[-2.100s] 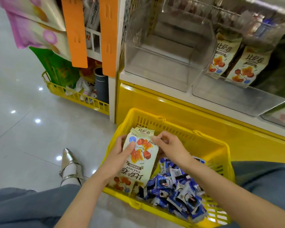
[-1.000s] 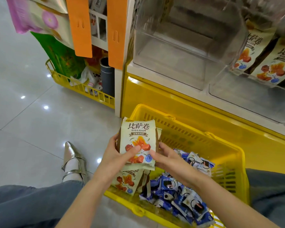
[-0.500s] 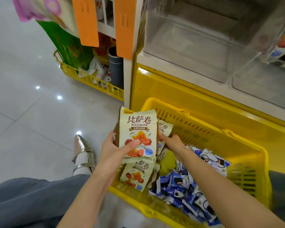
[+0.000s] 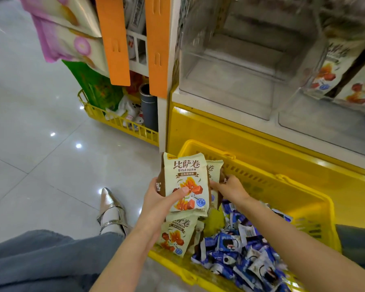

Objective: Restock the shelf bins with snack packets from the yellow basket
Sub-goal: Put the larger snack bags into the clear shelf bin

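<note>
Head view: the left hand [image 4: 162, 200] grips an upright cream snack packet [image 4: 185, 182] printed "BISAJUAN" (Chinese characters above it, orange pieces pictured below) over the near-left end of the yellow basket [image 4: 282, 178]. Just behind it the right hand [image 4: 230, 188] pinches a second matching packet [image 4: 215, 167]. Blue wrappers [image 4: 240, 249] fill the basket's right side; the clear shelf bin [image 4: 230, 85] stands beyond it.

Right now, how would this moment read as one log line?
left hand: holds cream packet | right hand: grips second packet | yellow basket: blue packets inside
</note>
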A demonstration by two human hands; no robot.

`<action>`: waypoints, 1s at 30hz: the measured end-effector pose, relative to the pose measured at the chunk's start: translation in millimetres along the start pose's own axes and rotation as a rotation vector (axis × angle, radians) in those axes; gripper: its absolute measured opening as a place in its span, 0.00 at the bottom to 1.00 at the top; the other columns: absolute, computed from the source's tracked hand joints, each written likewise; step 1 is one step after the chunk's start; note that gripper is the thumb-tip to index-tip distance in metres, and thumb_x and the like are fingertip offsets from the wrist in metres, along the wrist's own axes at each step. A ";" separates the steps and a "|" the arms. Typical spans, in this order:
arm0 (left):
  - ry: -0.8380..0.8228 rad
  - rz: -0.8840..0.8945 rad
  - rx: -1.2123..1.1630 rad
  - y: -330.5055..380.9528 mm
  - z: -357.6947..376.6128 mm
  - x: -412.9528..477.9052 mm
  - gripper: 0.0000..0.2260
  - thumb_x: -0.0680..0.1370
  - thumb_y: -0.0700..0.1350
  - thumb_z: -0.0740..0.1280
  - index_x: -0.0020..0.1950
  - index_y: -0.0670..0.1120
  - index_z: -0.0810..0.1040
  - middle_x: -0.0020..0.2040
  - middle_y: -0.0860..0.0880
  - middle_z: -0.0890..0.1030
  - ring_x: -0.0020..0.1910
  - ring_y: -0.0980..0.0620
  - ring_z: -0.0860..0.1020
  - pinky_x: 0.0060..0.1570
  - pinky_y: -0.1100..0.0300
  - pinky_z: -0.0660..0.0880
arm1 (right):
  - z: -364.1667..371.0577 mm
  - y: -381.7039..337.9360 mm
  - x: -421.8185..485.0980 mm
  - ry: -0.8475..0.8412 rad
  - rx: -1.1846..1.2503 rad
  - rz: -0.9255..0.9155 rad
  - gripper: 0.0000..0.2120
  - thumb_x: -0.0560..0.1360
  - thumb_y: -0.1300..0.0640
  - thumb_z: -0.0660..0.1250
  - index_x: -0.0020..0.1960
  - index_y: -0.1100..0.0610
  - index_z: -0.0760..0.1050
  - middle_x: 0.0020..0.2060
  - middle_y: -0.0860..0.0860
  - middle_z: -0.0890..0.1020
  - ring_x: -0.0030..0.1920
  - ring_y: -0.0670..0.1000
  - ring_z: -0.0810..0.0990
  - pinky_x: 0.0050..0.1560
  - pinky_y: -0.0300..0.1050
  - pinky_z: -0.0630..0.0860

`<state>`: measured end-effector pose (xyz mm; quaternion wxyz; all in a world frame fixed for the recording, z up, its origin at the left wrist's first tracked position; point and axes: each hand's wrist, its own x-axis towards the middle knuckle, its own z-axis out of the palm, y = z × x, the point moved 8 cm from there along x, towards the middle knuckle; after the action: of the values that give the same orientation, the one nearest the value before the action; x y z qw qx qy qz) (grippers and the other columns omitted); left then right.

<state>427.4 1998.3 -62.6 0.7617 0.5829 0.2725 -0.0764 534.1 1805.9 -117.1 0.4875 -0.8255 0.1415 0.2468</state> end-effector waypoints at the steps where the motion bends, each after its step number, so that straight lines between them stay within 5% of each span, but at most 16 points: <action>1: -0.007 0.012 0.006 2.5 4.6 -1.8 0.26 0.65 0.46 0.77 0.61 0.51 0.73 0.53 0.49 0.83 0.52 0.49 0.81 0.57 0.45 0.75 | -9.1 -2.8 -7.0 -0.014 0.007 -0.015 0.19 0.73 0.56 0.70 0.61 0.59 0.72 0.54 0.56 0.82 0.42 0.49 0.82 0.37 0.40 0.78; 8: -0.074 0.138 0.099 32.5 46.0 -16.8 0.22 0.65 0.48 0.77 0.57 0.56 0.75 0.50 0.55 0.84 0.51 0.54 0.82 0.56 0.49 0.76 | -87.0 -22.0 -66.5 0.009 -0.008 -0.147 0.26 0.70 0.53 0.73 0.64 0.59 0.68 0.41 0.45 0.81 0.34 0.38 0.82 0.28 0.31 0.75; 15: -0.109 0.398 0.239 105.1 93.8 -35.9 0.23 0.64 0.49 0.78 0.53 0.61 0.71 0.42 0.63 0.82 0.43 0.67 0.79 0.36 0.72 0.73 | -197.8 -88.8 -128.8 0.219 -0.120 -0.372 0.18 0.68 0.51 0.74 0.54 0.53 0.71 0.41 0.45 0.81 0.35 0.38 0.82 0.31 0.32 0.76; 19: -0.132 0.528 0.311 143.9 112.1 -46.4 0.24 0.65 0.47 0.77 0.56 0.60 0.71 0.48 0.59 0.81 0.48 0.61 0.79 0.36 0.71 0.74 | -257.6 -130.6 -163.3 0.393 -0.065 -0.509 0.22 0.69 0.50 0.73 0.58 0.52 0.67 0.46 0.44 0.78 0.45 0.43 0.80 0.41 0.40 0.78; 23: -0.146 0.619 0.357 168.2 130.9 -46.9 0.24 0.65 0.45 0.78 0.55 0.57 0.71 0.47 0.59 0.81 0.47 0.62 0.79 0.35 0.72 0.74 | -300.1 -162.1 -184.7 0.619 -0.018 -0.677 0.23 0.70 0.53 0.73 0.61 0.52 0.66 0.46 0.40 0.76 0.44 0.37 0.77 0.38 0.35 0.75; 26: -0.119 0.679 0.366 182.4 143.0 -41.7 0.28 0.64 0.45 0.78 0.58 0.55 0.68 0.47 0.60 0.78 0.46 0.62 0.77 0.32 0.76 0.73 | -319.6 -175.2 -187.1 0.799 -0.037 -0.731 0.24 0.71 0.54 0.72 0.62 0.53 0.65 0.45 0.38 0.75 0.45 0.40 0.77 0.45 0.42 0.77; 30: -0.120 0.678 0.366 186.6 155.0 -28.7 0.29 0.64 0.46 0.78 0.57 0.58 0.66 0.45 0.61 0.76 0.45 0.62 0.76 0.29 0.76 0.72 | -328.1 -184.5 -155.5 0.823 -0.021 -0.673 0.27 0.72 0.54 0.72 0.65 0.58 0.64 0.57 0.51 0.78 0.55 0.51 0.79 0.55 0.53 0.78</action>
<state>534.8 1906.0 136.5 0.6415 0.7608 0.0014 0.0985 579.7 1607.4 235.6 0.4355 -0.8587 0.0459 -0.2660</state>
